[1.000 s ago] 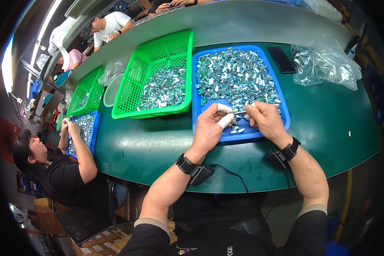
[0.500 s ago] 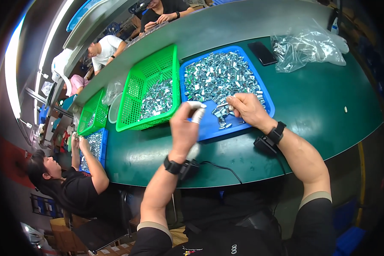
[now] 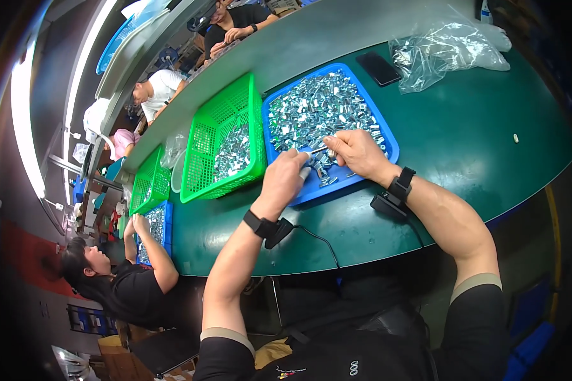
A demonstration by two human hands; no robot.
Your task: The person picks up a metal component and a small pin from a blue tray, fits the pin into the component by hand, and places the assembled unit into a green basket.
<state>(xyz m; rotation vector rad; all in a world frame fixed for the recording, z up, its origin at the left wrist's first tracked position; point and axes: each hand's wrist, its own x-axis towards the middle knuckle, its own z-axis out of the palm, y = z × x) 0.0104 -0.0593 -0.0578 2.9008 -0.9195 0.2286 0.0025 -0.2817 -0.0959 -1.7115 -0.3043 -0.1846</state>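
small metal part (image 3: 318,152) between hands too small to identify

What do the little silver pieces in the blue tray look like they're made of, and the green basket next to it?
The small pieces look like bare metal, probably steel or plated: bright, silvery, with sharp glints. The blue tray looks like moulded plastic, smooth and evenly coloured. The green basket seems plastic too, a rigid lattice with a slight sheen. The left hand and right hand each pinch a piece.

A blue tray (image 3: 388,143) holds silvery metal parts (image 3: 318,111) on the dark green desk (image 3: 489,133). At nine o'clock of it sits a bright green mesh basket (image 3: 203,146); at one o'clock, a seemingly black phone (image 3: 378,68).
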